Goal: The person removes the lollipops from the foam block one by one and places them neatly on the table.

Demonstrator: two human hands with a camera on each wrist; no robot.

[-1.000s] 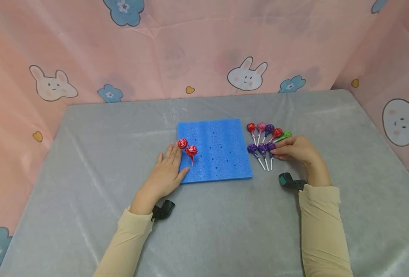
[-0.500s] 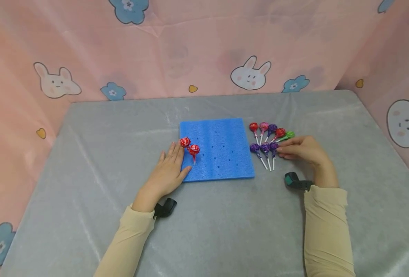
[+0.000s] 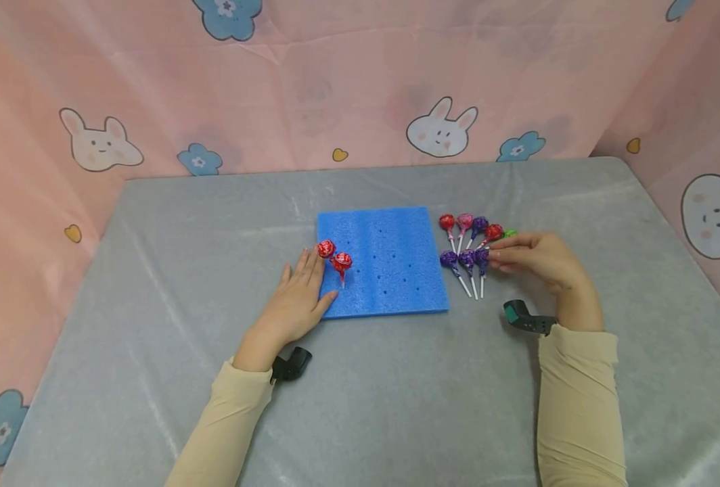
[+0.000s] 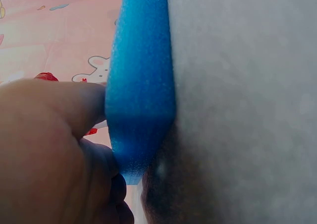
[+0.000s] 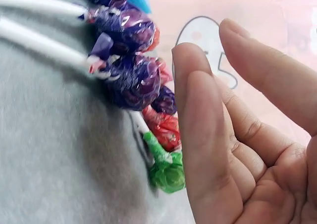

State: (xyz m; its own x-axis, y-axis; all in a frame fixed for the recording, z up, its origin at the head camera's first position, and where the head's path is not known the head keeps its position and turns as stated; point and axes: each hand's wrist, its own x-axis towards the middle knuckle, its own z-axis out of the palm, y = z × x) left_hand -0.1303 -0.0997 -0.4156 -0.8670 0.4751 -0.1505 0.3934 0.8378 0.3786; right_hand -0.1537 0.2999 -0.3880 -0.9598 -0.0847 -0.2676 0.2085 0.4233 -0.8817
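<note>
My left hand (image 3: 289,301) rests along the left edge of a blue foam block (image 3: 411,237), its fingers straight and the thumb on the block. Two red lollipops (image 3: 342,262) stand in the foam close to those fingers. At the block's right, my right hand (image 3: 539,260) hovers by a lying purple lollipop (image 3: 482,256), fingertips right at its wrapped head. Thumb and fingers stand apart with nothing between them in the right wrist view. Beyond the purple lollipop in that view lies a green lollipop (image 5: 168,172), partly hidden by the hand in the head view.
More lollipops lie in two rows on the grey table (image 3: 384,392): red, pink and purple heads (image 3: 465,222) behind, purple heads (image 3: 449,260) in front. Small holes dot the foam. A pink curtain (image 3: 311,88) with printed rabbits closes off the table's back.
My right hand has drawn slightly right and up from the purple lollipop's head and covers more of the green one. The left hand keeps its place on the foam. The view has shifted slightly.
</note>
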